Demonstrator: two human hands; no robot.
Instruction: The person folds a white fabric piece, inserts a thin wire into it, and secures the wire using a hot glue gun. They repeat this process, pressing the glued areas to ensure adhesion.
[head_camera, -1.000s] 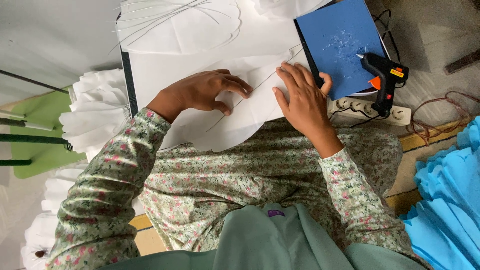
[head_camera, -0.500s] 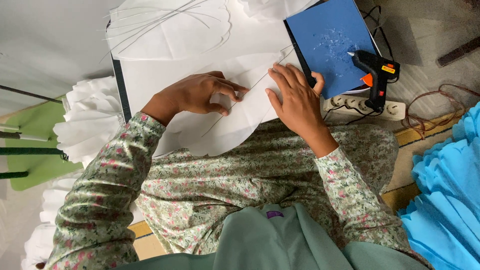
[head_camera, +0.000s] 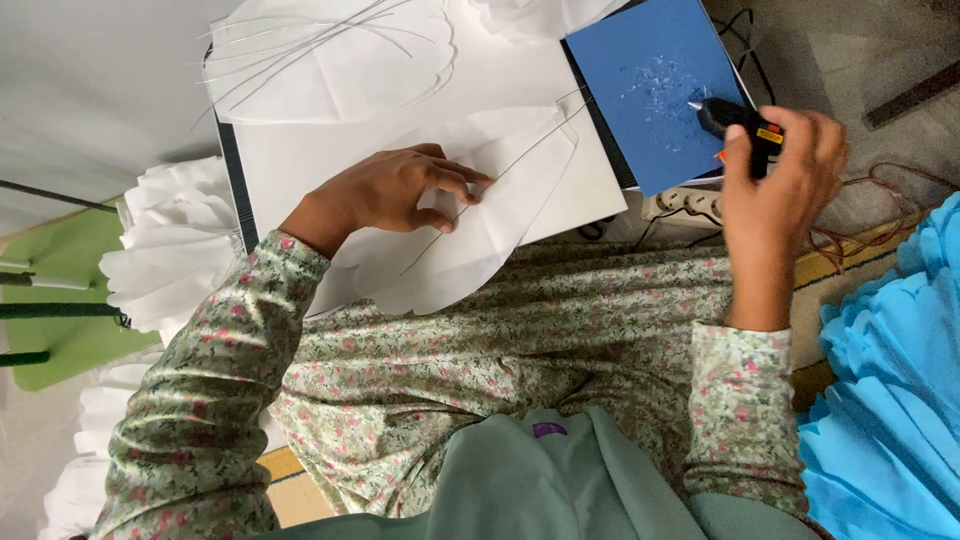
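Note:
My left hand (head_camera: 395, 190) presses down on a white paper petal (head_camera: 470, 240) that lies over my lap and a white board (head_camera: 520, 90). A thin wire (head_camera: 510, 165) runs along the petal past my fingertips. My right hand (head_camera: 780, 170) grips a black glue gun (head_camera: 735, 120) with an orange trigger. Its nozzle rests on a blue pad (head_camera: 650, 80) marked with dried glue.
More white paper petals with wires (head_camera: 320, 60) lie at the far side of the board. A white paper flower (head_camera: 170, 250) and green paper (head_camera: 60, 330) are on the left. Blue crepe paper (head_camera: 890, 380) is piled at the right. A power strip (head_camera: 685, 205) and cables sit by the pad.
My right hand left the petal, moved right and took hold of the glue gun on the blue pad. My left hand stays on the petal.

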